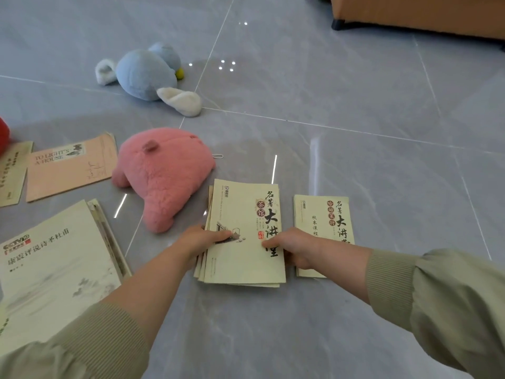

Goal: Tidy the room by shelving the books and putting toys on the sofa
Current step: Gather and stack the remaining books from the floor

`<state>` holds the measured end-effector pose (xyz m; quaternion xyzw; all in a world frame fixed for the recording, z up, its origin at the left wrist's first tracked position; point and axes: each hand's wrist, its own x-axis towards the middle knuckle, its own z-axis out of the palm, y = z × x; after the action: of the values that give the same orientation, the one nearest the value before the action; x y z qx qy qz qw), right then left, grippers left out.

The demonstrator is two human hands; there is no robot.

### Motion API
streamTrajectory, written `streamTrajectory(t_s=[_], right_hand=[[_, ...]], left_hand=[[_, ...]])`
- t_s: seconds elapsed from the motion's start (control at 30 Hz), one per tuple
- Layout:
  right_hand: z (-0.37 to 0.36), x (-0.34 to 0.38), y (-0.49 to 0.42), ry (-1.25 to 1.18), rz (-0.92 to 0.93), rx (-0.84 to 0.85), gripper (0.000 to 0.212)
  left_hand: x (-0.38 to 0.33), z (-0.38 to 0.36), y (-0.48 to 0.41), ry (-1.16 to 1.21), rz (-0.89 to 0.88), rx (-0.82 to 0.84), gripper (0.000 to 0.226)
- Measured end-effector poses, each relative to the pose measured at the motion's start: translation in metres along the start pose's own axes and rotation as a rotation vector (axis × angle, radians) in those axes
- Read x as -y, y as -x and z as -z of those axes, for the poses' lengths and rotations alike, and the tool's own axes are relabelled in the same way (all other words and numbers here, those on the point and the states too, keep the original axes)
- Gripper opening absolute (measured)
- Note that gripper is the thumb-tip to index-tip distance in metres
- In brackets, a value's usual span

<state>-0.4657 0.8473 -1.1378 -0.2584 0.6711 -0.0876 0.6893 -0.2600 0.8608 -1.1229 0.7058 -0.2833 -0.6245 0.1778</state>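
Sleeves nearest; left hand and right hand each grip one side of the booklet stack, thumbs on top, beside a pink plush.

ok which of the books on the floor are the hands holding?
The cream paperback stack in the middle, beside the pink plush toy: the left hand and right hand grip its side edges. The other books lie flat, ungripped.

A living room in a home: a glossy grey tiled floor fills the frame, a brown sofa stands at the upper right, and a blue soft toy, a pink soft toy and books lie across the left and centre.
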Motion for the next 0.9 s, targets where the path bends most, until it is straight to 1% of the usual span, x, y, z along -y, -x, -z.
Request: streamTrajectory(t_s=[0.07, 0.13, 0.23, 0.3, 0.37, 0.43, 0.5, 0.6, 0.67, 0.77, 0.9], right_hand=[[0.002, -0.003, 0.002, 0.016, 0.019, 0.015, 0.048], [0.003, -0.006, 0.006, 0.042, 0.113, -0.005, 0.050], [0.005, 0.002, 0.021, 0.039, 0.380, -0.106, 0.060], [0.007, 0.013, 0.033, 0.035, 0.538, -0.170, 0.061], [0.010, 0.024, 0.046, 0.083, 0.640, -0.196, 0.058], [0.011, 0.031, 0.056, 0.162, 0.705, -0.181, 0.054], [0.011, 0.033, 0.066, 0.224, 0.749, -0.159, 0.053], [0.012, 0.032, 0.077, 0.239, 0.786, -0.097, 0.061], [0.013, 0.032, 0.082, 0.245, 0.793, -0.059, 0.064], [0.014, 0.030, 0.083, 0.242, 0.766, 0.000, 0.070], [0.013, 0.023, 0.079, 0.233, 0.742, 0.050, 0.079]], left_hand=[[-0.001, -0.002, 0.002, 0.098, -0.063, 0.035, 0.030], [-0.004, -0.002, 0.006, 0.124, -0.155, 0.013, 0.033], [-0.019, 0.002, 0.024, 0.118, -0.377, -0.031, 0.036], [-0.031, 0.005, 0.035, 0.112, -0.518, -0.025, 0.045], [-0.040, 0.010, 0.039, 0.064, -0.600, -0.010, 0.053], [-0.046, 0.015, 0.041, 0.061, -0.628, 0.044, 0.060], [-0.048, 0.019, 0.044, 0.121, -0.630, 0.133, 0.072], [-0.046, 0.025, 0.048, 0.204, -0.620, 0.223, 0.088], [-0.044, 0.027, 0.050, 0.229, -0.619, 0.249, 0.091], [-0.040, 0.021, 0.052, 0.204, -0.633, 0.300, 0.090], [-0.035, 0.014, 0.050, 0.267, -0.604, 0.283, 0.113]])
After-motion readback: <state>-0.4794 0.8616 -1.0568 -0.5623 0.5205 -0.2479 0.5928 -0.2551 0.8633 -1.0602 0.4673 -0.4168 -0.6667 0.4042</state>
